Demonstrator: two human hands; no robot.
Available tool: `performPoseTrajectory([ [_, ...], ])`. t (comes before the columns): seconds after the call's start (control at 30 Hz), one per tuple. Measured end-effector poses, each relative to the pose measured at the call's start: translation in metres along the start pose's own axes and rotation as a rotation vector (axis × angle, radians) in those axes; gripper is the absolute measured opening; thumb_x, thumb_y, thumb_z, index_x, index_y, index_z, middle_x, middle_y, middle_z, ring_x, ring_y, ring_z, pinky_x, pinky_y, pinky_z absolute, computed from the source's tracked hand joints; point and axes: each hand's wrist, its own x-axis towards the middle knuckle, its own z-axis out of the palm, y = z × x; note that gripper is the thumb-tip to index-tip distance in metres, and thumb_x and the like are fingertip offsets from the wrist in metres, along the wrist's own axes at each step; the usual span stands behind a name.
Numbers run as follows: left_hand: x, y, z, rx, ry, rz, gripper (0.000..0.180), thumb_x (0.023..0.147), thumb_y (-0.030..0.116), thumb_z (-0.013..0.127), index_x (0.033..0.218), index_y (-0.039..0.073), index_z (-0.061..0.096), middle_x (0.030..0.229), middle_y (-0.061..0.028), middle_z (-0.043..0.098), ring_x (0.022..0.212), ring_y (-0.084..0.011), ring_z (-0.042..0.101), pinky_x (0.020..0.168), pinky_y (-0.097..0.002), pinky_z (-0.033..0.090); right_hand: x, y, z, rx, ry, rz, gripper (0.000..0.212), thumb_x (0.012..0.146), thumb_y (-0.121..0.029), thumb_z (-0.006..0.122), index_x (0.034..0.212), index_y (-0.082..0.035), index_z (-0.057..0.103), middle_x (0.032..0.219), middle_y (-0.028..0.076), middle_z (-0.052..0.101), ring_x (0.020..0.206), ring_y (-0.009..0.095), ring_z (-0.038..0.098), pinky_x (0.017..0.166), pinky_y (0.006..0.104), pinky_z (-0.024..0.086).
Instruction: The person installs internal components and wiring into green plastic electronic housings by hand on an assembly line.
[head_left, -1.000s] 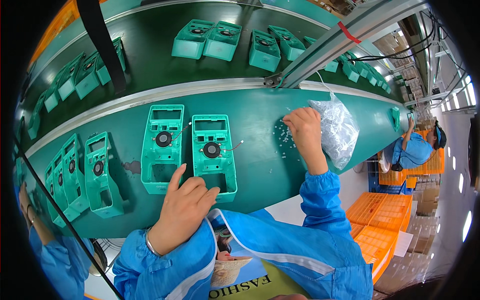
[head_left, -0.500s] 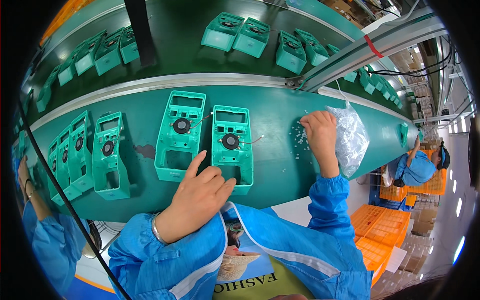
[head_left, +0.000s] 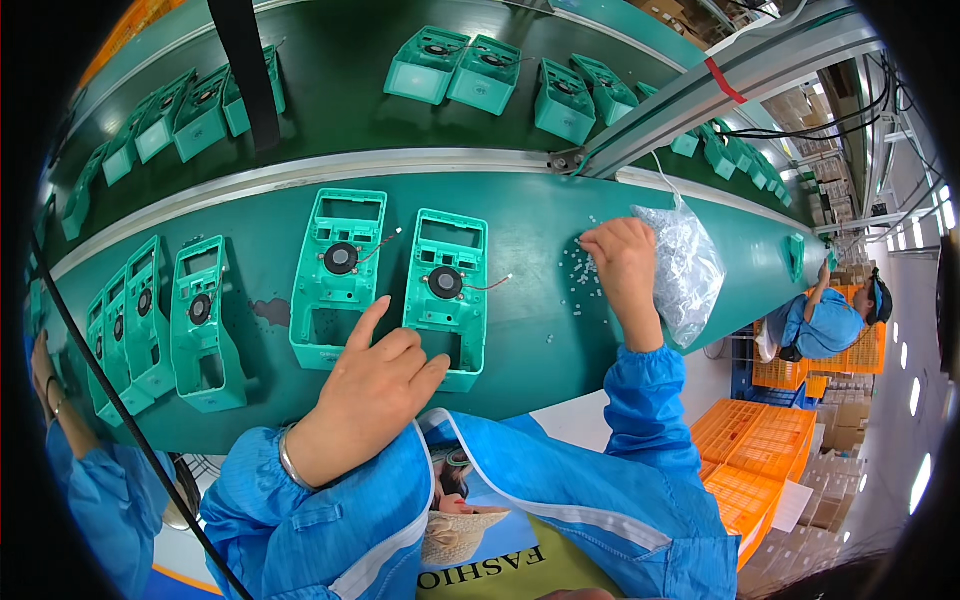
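My left hand [head_left: 372, 395] is over the near ends of two green plastic housings, its index finger stretched out and the others loosely bent; it appears to hold nothing. The left housing [head_left: 312, 290] and the right housing [head_left: 467, 300] each carry a round black fan with a short cable. To the right, my right hand [head_left: 626, 262] has its fingertips pressed together above scattered small pale pieces [head_left: 579, 272]. Whatever is between those fingertips is too small to make out. Beside this hand lies a clear plastic bag [head_left: 692, 268] full of similar-looking pale pieces.
Several more housings [head_left: 205, 325] stand at the left of the green bench. Beyond a metal rail [head_left: 440, 162], others sit on a darker green belt [head_left: 340, 95]. A metal post slants across the upper right. Orange crates [head_left: 752, 440] and a co-worker [head_left: 828, 322] are at right; another person's arm shows far left.
The whole view has shifted, so the bench things appear a little farther left. Both hands keep nearly the same pose, the right one still pinched over the small pieces.
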Motion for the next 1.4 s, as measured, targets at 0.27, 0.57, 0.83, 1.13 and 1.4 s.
performPoseTrajectory([
  [0.27, 0.003, -0.01, -0.018, -0.016, -0.056, 0.037, 0.031, 0.081, 0.005, 0.067, 0.111, 0.011, 0.073, 0.087, -0.0034, 0.063, 0.105, -0.0225, 0.064, 0.119, -0.0607, 0.035, 0.005, -0.008, -0.005, -0.026, 0.039, -0.079, 0.01, 0.076, -0.008, 0.079, 0.085, -0.011, 0.076, 0.086, 0.002, 0.068, 0.095, 0.026, 0.064, 0.091, 0.043, 0.046],
  [0.57, 0.014, -0.003, -0.025, -0.109, -0.013, -0.065, 0.033, 0.079, 0.021, 0.078, 0.11, 0.01, 0.074, 0.103, -0.0046, 0.067, 0.119, -0.028, 0.061, 0.116, -0.06, 0.036, 0.041, -0.058, -0.028, 0.697, -0.221, -0.091, 0.015, 0.078, -0.005, 0.083, 0.091, -0.009, 0.076, 0.092, 0.003, 0.071, 0.094, 0.027, 0.064, 0.087, 0.0401, 0.047],
  [0.83, 0.01, 0.009, 0.004, 0.044, 0.033, -0.099, 0.029, 0.071, 0.02, 0.084, 0.094, 0.007, 0.072, 0.082, -0.0032, 0.059, 0.093, -0.022, 0.061, 0.113, -0.0597, 0.04, 0.071, -0.092, -0.012, 0.833, -0.442, -0.449, 0.014, 0.077, -0.005, 0.083, 0.088, -0.009, 0.075, 0.091, 0.001, 0.068, 0.094, 0.025, 0.063, 0.089, 0.0398, 0.047],
  [1.13, 0.005, 0.009, -0.003, 0.102, 0.023, -0.145, 0.022, 0.073, 0.017, 0.082, 0.09, 0.009, 0.071, 0.079, -0.0024, 0.058, 0.093, -0.0216, 0.063, 0.115, -0.0615, 0.039, 0.082, -0.094, 0.002, 0.857, -0.602, -0.681, 0.01, 0.078, -0.012, 0.079, 0.086, -0.012, 0.073, 0.09, 0.0, 0.065, 0.097, 0.024, 0.061, 0.089, 0.0391, 0.046],
  [1.4, 0.006, 0.008, 0.0, 0.077, 0.093, -0.171, 0.005, 0.077, 0.013, 0.066, 0.08, 0.009, 0.065, 0.076, -0.0037, 0.054, 0.092, -0.0217, 0.06, 0.117, -0.0599, 0.038, 0.08, -0.096, 0.0, 0.844, -0.555, -0.695, 0.014, 0.074, -0.01, 0.081, 0.086, -0.011, 0.073, 0.091, 0.001, 0.065, 0.097, 0.026, 0.061, 0.087, 0.0395, 0.047],
])
